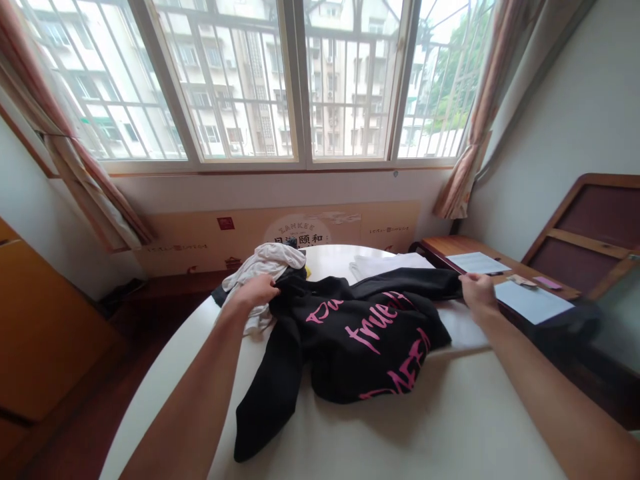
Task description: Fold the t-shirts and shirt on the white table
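Black hoodie with pink script lettering lies spread on a white-covered bed, its hem and body toward the middle of the bed. The left hand is closed around a bunch of black fabric near the hood, and the right hand pinches the end of the outstretched sleeve at the far right. The other sleeve lies slack, trailing toward the near side. A rumpled white garment sits against the left hand and touches the hoodie, with a flat white folded item just behind. A wooden desk beside the bed carries sheets of paper. A barred window fills the wall ahead.

A thin pinch on the cuff could slip if the sleeve is pulled tight. Any drag on the hoodie could bring the white garment along with it, and a wide swing of the sleeve to the right could brush the papers off the desk.
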Demonstrator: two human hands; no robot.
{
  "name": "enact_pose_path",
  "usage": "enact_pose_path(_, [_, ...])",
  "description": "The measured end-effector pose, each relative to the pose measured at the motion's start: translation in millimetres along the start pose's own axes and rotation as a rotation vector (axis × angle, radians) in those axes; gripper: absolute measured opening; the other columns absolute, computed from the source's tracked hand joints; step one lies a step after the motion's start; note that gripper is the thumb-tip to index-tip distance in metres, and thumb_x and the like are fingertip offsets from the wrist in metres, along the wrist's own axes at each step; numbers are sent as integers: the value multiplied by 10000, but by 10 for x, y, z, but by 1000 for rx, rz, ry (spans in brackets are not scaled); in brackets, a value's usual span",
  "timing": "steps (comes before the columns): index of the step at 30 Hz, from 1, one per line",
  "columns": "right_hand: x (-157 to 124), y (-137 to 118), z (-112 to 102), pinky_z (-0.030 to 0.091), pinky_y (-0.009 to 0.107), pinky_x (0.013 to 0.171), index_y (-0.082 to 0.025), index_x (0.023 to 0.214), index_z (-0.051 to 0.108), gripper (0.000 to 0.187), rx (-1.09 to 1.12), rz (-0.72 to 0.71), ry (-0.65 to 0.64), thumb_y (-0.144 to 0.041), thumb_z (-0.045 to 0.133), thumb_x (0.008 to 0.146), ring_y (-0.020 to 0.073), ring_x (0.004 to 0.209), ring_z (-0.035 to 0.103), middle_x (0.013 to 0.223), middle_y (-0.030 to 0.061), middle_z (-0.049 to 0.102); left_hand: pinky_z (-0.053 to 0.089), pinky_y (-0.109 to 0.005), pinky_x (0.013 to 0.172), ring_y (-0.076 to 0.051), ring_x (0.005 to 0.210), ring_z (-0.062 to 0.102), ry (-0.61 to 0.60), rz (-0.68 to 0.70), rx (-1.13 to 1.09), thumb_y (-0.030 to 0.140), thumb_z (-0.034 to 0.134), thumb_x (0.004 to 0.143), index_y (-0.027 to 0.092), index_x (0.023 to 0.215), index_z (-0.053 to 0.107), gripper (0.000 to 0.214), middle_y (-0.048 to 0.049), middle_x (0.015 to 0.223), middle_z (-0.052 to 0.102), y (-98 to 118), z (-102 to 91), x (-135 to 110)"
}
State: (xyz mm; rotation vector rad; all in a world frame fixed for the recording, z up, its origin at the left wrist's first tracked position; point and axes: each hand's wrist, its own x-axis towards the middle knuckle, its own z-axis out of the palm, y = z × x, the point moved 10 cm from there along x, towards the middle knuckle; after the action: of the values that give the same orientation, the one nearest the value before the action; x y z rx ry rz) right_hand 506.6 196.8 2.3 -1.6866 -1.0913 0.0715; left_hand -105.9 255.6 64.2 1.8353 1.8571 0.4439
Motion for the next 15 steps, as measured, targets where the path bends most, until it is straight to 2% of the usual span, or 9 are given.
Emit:
enact_pose_path(2, [-49, -122, -54, 531, 572, 1020, -137, 1273, 596, 503, -77, -39, 60, -414, 564, 854, 381, 1116, 678, 1164, 218, 715, 536, -303, 624, -255, 686, 700, 62, 2, 3, 235, 611, 770, 192, 707, 631, 79, -73, 686, 705, 29, -74, -27])
enact_pose_path(3, [-85, -228, -12, 500, 567, 1067, -140, 1302, 602, 537, -106, -97, 33, -434, 594, 853, 387, 1190, 655, 1255, 227, 698, 558, -314, 685, -265, 767, 722, 121, 9, 1, 240, 577, 817, 181, 795, 655, 100, -96, 801, 746, 61, -148, -42])
enact_pose_path(5, [-206, -458, 219, 445, 568, 1130, -174, 1311, 643, 558, -171, -251, -145, -486, 650, 849, 393, 1297, 609, 1369, 203, 676, 564, -335, 854, -280, 979, 727, 289, 55, 22, 260, 517, 901, 169, 998, 675, 206, -128, 1055, 769, 180, -359, -76])
enact_pose_path(7, [-381, -570, 504, 408, 591, 1158, -208, 1301, 682, 577, -214, -341, -388, -544, 694, 833, 405, 1331, 595, 1393, 169, 687, 522, -343, 979, -288, 1116, 696, 439, 125, 84, 279, 495, 949, 168, 1129, 667, 272, -138, 1188, 749, 348, -570, -86])
enact_pose_path(9, [-527, -587, 678, 403, 582, 1166, -205, 1314, 697, 613, -230, -363, -556, -599, 689, 844, 404, 1332, 607, 1395, 165, 696, 502, -343, 1002, -292, 1127, 693, 494, 200, 178, 297, 506, 971, 176, 1145, 675, 271, -138, 1182, 752, 526, -724, -8])
enact_pose_path(10, [-567, -587, 714, 408, 563, 1168, -191, 1322, 699, 628, -229, -364, -597, -619, 667, 864, 398, 1331, 613, 1397, 172, 696, 503, -348, 991, -299, 1111, 698, 498, 228, 234, 309, 525, 973, 180, 1127, 683, 256, -141, 1152, 758, 603, -793, 63])
enact_pose_path(13, [-597, -618, 722, 453, 487, 1135, -169, 1318, 705, 600, -237, -390, -608, -606, 620, 916, 368, 1303, 642, 1383, 176, 705, 505, -388, 968, -338, 1102, 694, 532, 274, 367, 369, 579, 978, 183, 1113, 680, 251, -156, 1121, 751, 779, -1025, 322])
enact_pose_path(15, [-598, -648, 739, 492, 446, 1074, -177, 1259, 728, 472, -297, -421, -601, -504, 610, 941, 346, 1225, 686, 1310, 163, 742, 498, -414, 976, -356, 1136, 675, 614, 290, 393, 375, 583, 988, 165, 1200, 640, 304, -177, 1190, 720, 895, -1151, 448])
